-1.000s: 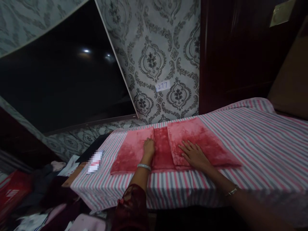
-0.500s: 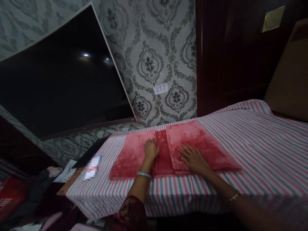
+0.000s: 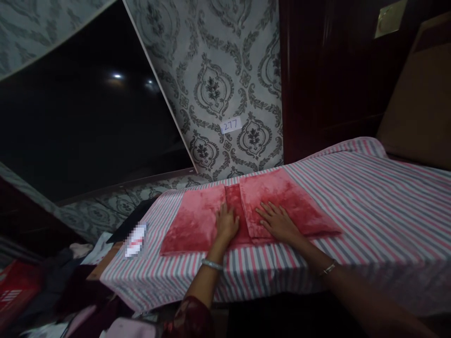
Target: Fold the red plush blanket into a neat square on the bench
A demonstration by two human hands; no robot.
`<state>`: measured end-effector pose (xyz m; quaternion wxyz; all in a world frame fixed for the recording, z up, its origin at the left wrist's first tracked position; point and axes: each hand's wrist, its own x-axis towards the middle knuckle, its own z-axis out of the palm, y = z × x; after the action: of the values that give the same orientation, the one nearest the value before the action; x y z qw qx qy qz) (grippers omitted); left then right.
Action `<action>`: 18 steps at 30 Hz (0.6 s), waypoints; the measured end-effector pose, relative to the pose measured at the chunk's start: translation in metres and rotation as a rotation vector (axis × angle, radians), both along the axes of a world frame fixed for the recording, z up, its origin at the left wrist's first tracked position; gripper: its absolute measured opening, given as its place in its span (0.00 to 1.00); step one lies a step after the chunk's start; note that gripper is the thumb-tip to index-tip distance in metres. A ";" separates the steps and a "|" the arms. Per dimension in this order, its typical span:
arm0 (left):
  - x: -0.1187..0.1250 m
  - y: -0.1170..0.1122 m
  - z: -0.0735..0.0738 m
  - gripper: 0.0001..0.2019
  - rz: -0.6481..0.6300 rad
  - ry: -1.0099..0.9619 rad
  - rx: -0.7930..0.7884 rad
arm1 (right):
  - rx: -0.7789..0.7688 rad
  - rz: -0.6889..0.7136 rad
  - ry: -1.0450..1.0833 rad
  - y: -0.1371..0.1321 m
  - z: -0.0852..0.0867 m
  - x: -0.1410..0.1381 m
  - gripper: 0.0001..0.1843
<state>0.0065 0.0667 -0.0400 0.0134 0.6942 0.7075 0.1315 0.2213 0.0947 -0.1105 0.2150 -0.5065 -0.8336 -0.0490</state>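
Head camera: the red plush cloth [image 3: 192,223] lay folded on the striped cover [image 3: 369,202], close to the patterned wall [image 3: 243,56], its two side panels leaving a darker strip visible between them; the left hand [image 3: 226,226] rested across the inner edge of the left panel, its fingers extended and loose, clasping nothing that could be seen; the right hand [image 3: 280,225] lay flat on the right panel, fingers spread, also gripping nothing; each wrist wore a bracelet, a pale one [image 3: 212,265] on the left and a thin metallic one [image 3: 330,267] on the right; a paper label [image 3: 231,125] reading 277 was on the wall above the cloth; a large black screen [image 3: 88,117] stood to the left, and a blurred red object [image 3: 19,286] sat at the lower left.
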 end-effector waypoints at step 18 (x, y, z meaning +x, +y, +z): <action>0.052 -0.031 -0.020 0.26 -0.051 -0.306 0.082 | -0.037 -0.198 0.256 0.037 0.030 0.116 0.31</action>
<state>0.0588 0.0360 -0.0601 0.0959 0.6837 0.6734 0.2643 0.3375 0.1315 -0.0803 0.3041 -0.5922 -0.7461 0.0106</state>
